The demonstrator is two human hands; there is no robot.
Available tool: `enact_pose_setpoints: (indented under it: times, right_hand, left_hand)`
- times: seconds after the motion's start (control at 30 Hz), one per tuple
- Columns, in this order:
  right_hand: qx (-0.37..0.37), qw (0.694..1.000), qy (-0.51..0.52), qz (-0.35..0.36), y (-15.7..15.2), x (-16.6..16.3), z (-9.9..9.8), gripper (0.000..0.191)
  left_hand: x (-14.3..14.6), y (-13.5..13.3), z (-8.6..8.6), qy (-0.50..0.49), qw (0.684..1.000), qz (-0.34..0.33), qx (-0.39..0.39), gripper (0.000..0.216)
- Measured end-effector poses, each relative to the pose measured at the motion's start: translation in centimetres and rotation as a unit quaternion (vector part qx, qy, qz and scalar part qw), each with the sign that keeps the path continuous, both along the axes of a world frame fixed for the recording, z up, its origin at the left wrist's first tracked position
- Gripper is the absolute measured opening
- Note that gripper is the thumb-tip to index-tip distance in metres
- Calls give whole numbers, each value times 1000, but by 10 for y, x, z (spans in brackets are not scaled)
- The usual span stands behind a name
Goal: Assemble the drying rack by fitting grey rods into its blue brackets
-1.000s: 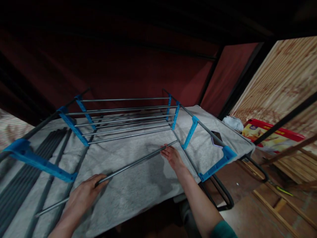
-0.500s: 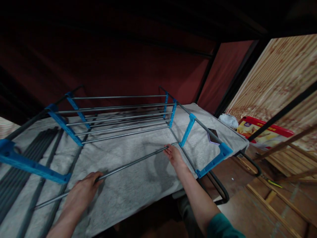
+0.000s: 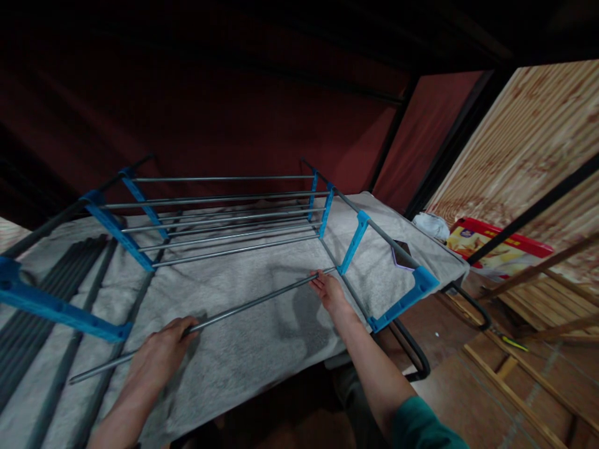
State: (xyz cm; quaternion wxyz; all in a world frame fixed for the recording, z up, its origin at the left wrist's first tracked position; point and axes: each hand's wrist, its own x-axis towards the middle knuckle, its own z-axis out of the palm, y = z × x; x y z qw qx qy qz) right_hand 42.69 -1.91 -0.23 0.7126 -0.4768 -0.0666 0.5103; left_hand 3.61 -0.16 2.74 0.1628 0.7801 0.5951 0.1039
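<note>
1. My left hand [image 3: 161,355] is closed around the grey metal rod [image 3: 253,304], gripping it towards its near end.
2. My right hand [image 3: 330,292] holds the rod's far end, fingers curled about it.
3. The rod slants across the grey cloth [image 3: 262,355].
4. Its far tip is just beside a blue bracket [image 3: 354,243] of the rack [image 3: 224,218].
</note>
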Motion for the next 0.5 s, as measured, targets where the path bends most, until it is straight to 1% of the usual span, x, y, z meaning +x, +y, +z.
enact_pose_setpoints:
  times: [0.2, 0.37, 0.5]
  right_hand:
    - [-19, 1000, -1, -3, -2, 1, 2, 13]
    - [-46, 999, 5, -15, -2, 2, 1, 16]
    - [-56, 998, 5, -17, -1, 2, -2, 17]
  left_hand:
    - [2, 3, -4, 38, 999, -2, -1, 40]
    - [9, 2, 0, 60, 998, 5, -1, 39]
    - [14, 0, 3, 57, 998, -3, 9, 40]
